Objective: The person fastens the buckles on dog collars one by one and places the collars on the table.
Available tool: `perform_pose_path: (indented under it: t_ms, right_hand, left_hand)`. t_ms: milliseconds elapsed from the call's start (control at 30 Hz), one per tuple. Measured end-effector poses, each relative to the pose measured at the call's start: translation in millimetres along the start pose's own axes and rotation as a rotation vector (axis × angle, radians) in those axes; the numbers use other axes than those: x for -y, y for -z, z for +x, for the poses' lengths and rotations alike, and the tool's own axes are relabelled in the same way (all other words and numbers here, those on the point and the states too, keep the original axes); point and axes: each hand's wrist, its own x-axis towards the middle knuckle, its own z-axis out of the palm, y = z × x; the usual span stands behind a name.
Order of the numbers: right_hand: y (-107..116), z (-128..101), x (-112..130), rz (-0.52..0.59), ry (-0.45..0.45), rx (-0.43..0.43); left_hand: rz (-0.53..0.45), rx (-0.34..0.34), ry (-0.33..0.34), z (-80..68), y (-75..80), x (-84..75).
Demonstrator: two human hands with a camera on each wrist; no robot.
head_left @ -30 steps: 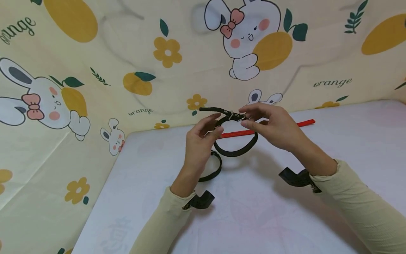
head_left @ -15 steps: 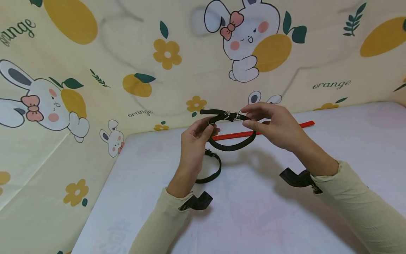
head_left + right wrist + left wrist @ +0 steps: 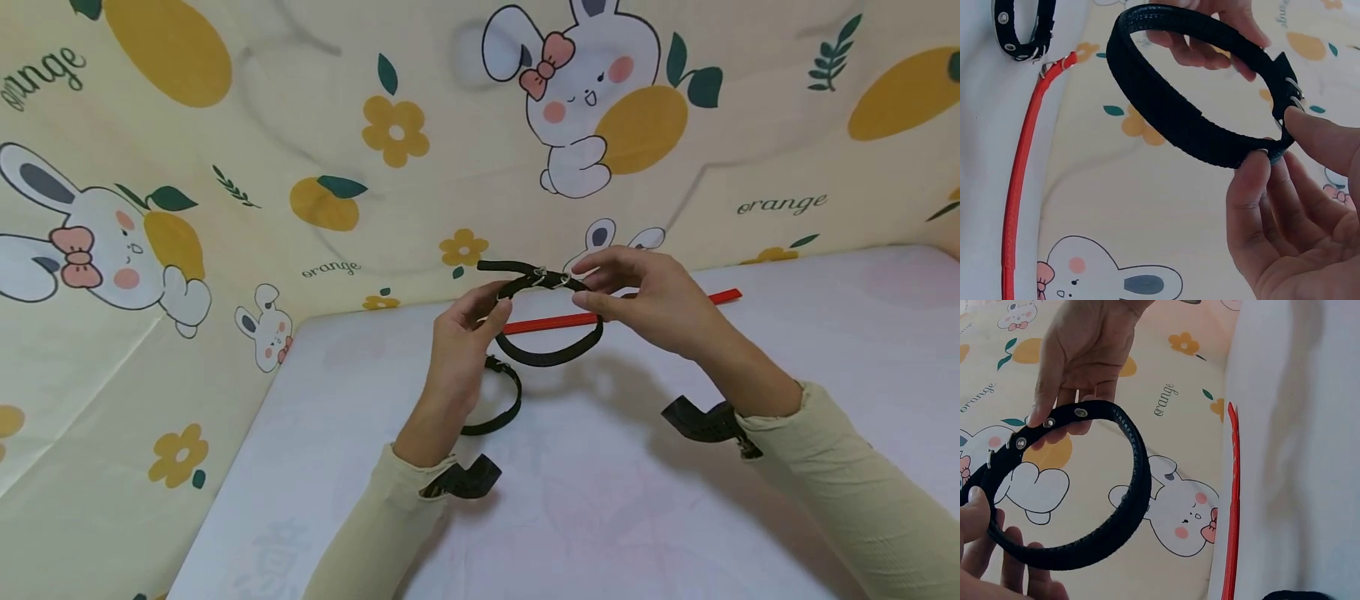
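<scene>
Barely anything has shifted since a second ago: both hands have eased a touch to the left with the black collar [image 3: 551,354], and its loop hangs a little lower over the red strap [image 3: 622,310].

Nearest to the camera, two pale sleeves reach in over the white surface [image 3: 600,500], each with a dark wrist strap at the cuff. Just beyond the left wrist a second black collar [image 3: 498,400] lies flat on the surface, partly hidden behind the hand.

Up in the air, the left hand [image 3: 457,358] pinches the collar's left side between thumb and curled fingers. The right hand [image 3: 645,304] pinches the loop's right side next to the metal buckle [image 3: 542,273], thumb under, fingertips on top. The collar is held clear of the surface, closed into a ring, its free end poking out left past the buckle.

Behind it, the red strap lies straight along the far edge of the surface. Farthest back hangs the yellow cloth [image 3: 225,167] printed with rabbits, oranges and flowers.
</scene>
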Motion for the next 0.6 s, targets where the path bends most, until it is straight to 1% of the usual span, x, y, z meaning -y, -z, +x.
perform_pose_path:
  t_ms: [67,200,300,400,467,533,600]
  right_hand:
    - [0.9,-0.1,-0.2,-0.003,0.0,0.016]
    - [2.0,-0.2,-0.9,-0.029,0.006,0.051]
    - [2.3,-0.2,-1.3,-0.069,0.021,0.07]
    - [2.4,-0.6,-1.7,-0.14,0.071,0.079]
    - [1.5,-1.3,-1.5,-0.175,0.121,0.07]
    - [-0.3,-2.0,-1.4,-0.19,0.172,0.044]
    - [-3.0,-3.4,-0.5,-0.174,0.204,0.018]
  left_hand:
    - [0.004,0.0,-0.031,0.0,0.8,0.4]
    - [0.035,0.013,-0.118,-1.1,2.8,0.3]
    - [0.094,0.013,-0.182,-1.5,3.0,1.2]
    - [0.211,0.016,-0.251,-1.8,1.5,4.4]
    - [0.314,0.026,-0.302,-2.8,-0.2,6.6]
    - [0.404,0.038,-0.35,-4.3,-2.0,8.6]
    - [0.45,0.056,-0.382,-6.1,-3.8,9.8]
